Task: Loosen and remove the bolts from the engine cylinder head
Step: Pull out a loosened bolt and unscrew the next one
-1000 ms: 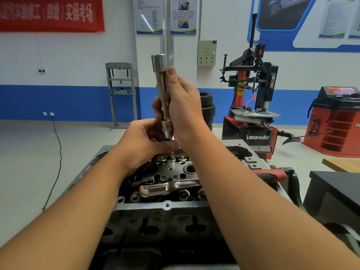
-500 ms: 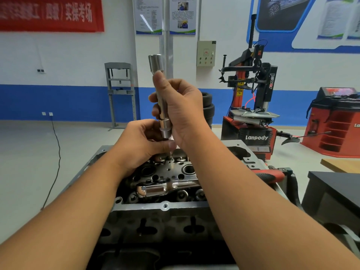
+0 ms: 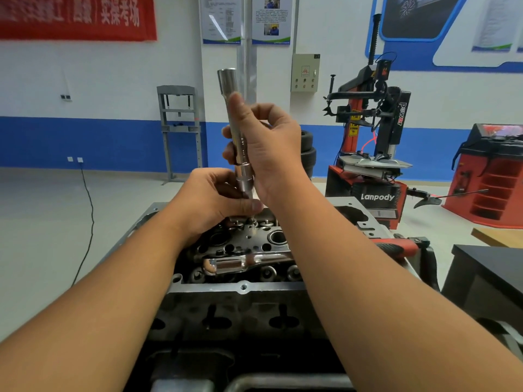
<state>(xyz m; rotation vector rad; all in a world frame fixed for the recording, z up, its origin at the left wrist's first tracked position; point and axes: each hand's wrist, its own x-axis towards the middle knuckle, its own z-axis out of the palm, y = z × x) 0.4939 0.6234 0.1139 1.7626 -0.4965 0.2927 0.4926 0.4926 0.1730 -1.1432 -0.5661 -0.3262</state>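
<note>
My right hand (image 3: 271, 154) grips a long chrome socket bar (image 3: 229, 89) and holds it upright above the far end of the cylinder head (image 3: 254, 241). A socket (image 3: 244, 176) sits at the bar's lower end. Just under it, my left hand (image 3: 209, 199) pinches a thin bolt stem (image 3: 250, 195) between thumb and fingers; most of the bolt is hidden by the fingers. A chrome ratchet wrench (image 3: 235, 263) lies across the head. Several bolt heads and round bores show on the dark head.
The head sits on a grey engine block (image 3: 243, 306) in front of me. A red-handled tool (image 3: 396, 247) lies at the block's right edge, and a black bench (image 3: 486, 267) stands beyond it. A red tyre changer (image 3: 373, 165) stands behind, with bare floor to the left.
The socket bar has risen a little and its top has leaned slightly left. My right thumb has slid along the bar. My left hand stays at the lower end.
</note>
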